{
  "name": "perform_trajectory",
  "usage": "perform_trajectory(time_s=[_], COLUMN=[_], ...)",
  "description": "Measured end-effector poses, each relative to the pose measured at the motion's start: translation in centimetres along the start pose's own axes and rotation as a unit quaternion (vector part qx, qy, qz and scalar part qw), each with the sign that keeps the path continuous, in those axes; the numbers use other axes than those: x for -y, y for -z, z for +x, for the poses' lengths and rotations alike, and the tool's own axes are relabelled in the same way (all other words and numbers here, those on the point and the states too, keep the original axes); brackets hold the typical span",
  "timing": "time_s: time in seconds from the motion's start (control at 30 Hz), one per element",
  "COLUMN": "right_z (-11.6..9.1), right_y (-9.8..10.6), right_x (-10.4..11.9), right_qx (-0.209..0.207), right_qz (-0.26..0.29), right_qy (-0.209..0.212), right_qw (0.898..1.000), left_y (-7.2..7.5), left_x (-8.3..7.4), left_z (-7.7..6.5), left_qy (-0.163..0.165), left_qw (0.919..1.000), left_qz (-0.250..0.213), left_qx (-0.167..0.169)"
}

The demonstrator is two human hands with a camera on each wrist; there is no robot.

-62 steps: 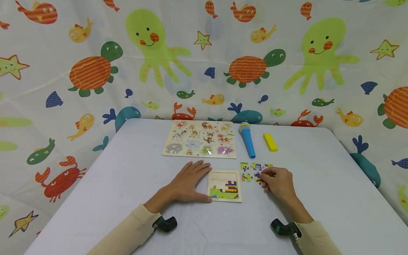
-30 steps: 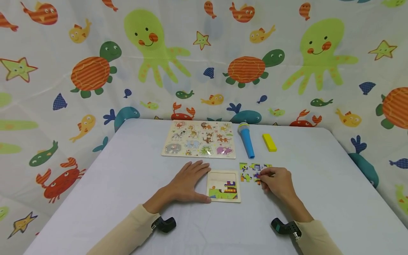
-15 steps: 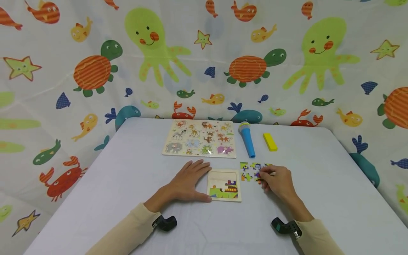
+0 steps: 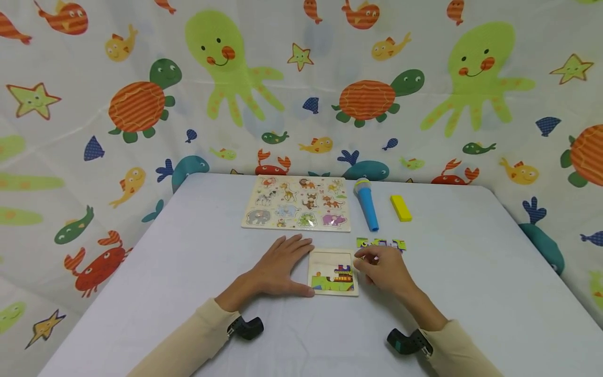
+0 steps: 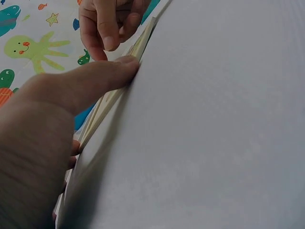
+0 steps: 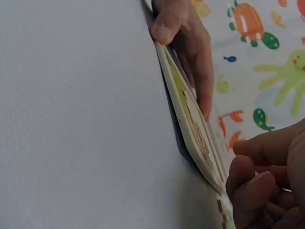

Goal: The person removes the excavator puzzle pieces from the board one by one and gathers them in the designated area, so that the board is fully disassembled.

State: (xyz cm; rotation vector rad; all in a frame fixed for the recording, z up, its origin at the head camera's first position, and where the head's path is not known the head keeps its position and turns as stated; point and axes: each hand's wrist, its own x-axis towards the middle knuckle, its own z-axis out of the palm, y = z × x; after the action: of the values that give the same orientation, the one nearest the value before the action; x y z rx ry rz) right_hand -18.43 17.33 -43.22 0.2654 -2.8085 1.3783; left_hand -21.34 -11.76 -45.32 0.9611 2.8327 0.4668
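A small square wooden jigsaw puzzle tray (image 4: 325, 259) lies mid-table, its lower part filled with green and striped pieces. My left hand (image 4: 278, 269) is spread along its left side, thumb on the near corner and fingertips at the far corner. In the left wrist view the thumb (image 5: 121, 71) presses the tray's edge. My right hand (image 4: 383, 269) has its thumb and fingers together in a pinch close over the tray's right edge. The jigsaw piece in that pinch is hidden by the fingers. Loose jigsaw pieces (image 4: 380, 243) lie just beyond the right hand, which covers some of them.
A larger wooden animal puzzle board (image 4: 297, 204) lies behind the tray. To its right are a blue toy microphone (image 4: 367, 207) and a yellow block (image 4: 401, 208). A patterned curtain (image 4: 301, 146) hangs behind the white table (image 4: 202, 251).
My right hand stayed pinching at the loose pieces, then moved left to the tray's right edge in the last half second. The left hand and the tray have kept their places.
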Motion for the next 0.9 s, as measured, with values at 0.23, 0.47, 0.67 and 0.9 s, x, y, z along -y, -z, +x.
perform_trajectory(time_s=[0.23,0.47,0.67,0.9], right_z=[0.2,0.0,0.0,-0.1], right_y=[-1.0,-1.2,-1.3,-1.3], right_x=[0.4,0.7,1.0,1.1], right_qx=[0.076,0.099,0.097,0.098], right_qz=[-0.022,-0.010,-0.014,-0.004], right_qy=[0.006,-0.012,-0.025,-0.032], right_qw=[0.997,0.995,0.995,0.995], left_y=[-0.1,-0.1,0.0,-0.1], left_x=[0.0,0.0,-0.1,0.0], left_z=[0.3,0.1,-0.1,0.0], left_qy=[-0.004,-0.005,0.000,-0.003], left_qw=[1.0000,1.0000,1.0000,1.0000], left_qz=[0.004,-0.005,-0.003,0.002], left_qx=[-0.007,-0.005,0.000,-0.002])
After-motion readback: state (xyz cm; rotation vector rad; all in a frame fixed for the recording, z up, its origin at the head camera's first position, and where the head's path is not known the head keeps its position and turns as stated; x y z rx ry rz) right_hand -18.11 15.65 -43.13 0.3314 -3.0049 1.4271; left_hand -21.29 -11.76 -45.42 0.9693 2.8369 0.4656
